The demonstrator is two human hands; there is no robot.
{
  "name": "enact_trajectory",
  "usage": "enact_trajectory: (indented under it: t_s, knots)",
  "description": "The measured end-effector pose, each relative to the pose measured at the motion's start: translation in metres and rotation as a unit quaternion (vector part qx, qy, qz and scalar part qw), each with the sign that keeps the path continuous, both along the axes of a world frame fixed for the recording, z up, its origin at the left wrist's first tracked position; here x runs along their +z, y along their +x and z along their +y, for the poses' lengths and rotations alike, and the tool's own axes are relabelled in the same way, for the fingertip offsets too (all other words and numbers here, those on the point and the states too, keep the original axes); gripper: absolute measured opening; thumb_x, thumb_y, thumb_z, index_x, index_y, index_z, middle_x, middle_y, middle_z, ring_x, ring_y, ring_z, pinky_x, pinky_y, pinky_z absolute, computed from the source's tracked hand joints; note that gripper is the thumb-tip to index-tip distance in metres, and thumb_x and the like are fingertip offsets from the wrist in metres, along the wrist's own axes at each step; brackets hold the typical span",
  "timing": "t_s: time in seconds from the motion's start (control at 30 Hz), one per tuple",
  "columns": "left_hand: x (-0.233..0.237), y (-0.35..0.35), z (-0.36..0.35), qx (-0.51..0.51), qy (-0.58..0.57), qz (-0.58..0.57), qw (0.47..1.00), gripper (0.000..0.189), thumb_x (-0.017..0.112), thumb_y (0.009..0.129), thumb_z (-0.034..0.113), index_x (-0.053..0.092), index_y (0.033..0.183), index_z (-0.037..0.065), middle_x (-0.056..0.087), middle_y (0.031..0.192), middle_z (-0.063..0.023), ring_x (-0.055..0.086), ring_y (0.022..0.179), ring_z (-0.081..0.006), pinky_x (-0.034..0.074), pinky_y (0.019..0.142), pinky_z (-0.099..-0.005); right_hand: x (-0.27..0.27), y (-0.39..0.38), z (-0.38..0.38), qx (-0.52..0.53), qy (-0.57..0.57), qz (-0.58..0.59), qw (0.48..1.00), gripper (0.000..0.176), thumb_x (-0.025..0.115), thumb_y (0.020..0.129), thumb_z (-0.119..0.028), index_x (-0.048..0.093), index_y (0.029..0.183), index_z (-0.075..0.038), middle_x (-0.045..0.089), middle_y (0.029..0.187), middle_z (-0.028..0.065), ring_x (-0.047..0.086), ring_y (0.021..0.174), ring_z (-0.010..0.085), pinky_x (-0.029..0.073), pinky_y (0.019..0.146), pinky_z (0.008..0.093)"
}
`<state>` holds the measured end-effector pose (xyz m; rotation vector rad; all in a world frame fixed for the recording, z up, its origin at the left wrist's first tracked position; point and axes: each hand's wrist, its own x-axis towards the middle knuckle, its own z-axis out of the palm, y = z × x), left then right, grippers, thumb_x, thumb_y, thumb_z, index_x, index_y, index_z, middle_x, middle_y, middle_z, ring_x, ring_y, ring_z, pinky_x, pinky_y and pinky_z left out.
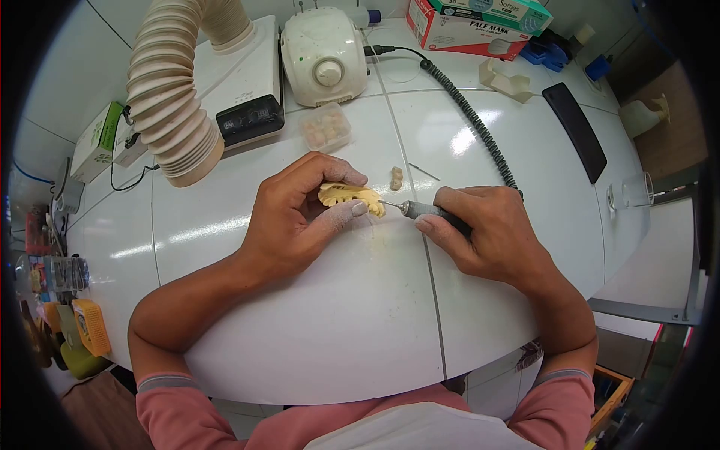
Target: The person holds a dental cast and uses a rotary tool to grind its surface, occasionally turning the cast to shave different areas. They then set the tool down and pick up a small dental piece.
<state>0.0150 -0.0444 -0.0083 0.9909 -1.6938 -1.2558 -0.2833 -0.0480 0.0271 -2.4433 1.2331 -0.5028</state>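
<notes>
A yellow dental model [346,194] is pinched between the thumb and fingers of my left hand [294,214], its row of teeth facing toward me. My right hand [487,229] grips a rotary handpiece [424,212] like a pen, and its thin bur reaches the right end of the model. From the handpiece a coiled black cord [472,112] runs back to a white control unit [322,60] with a round knob. Whitish dust coats the fingertips of both hands. Just beyond the model lie a small tooth-coloured piece [396,178] and a thin metal rod [425,172].
A ribbed suction hose [166,97] hangs at the left over a white box-shaped unit [244,82]. Behind my left hand stands a clear compartment box [326,127] with small pieces inside. Face mask boxes [480,30], a long black strip [574,131] and a glass [637,189] are to the right.
</notes>
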Motion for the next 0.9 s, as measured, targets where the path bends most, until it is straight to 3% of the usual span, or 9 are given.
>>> enact_trajectory:
  t_s: [0.9]
  knots:
    - [0.0007,0.0003,0.0002,0.002,0.007,-0.005,1.0,0.027,0.074,0.103,-0.006,0.069,0.13,-0.004,0.066,0.129,-0.0119,0.068,0.118,-0.0165,0.056,0.104,-0.032,0.003,-0.0023,-0.0037,0.027,0.013,-0.002,1.0,0.046,0.078,0.104,-0.041,0.066,0.077,-0.005,0.06,0.062,0.0136,0.06,0.056,0.0372,0.046,0.057,0.049]
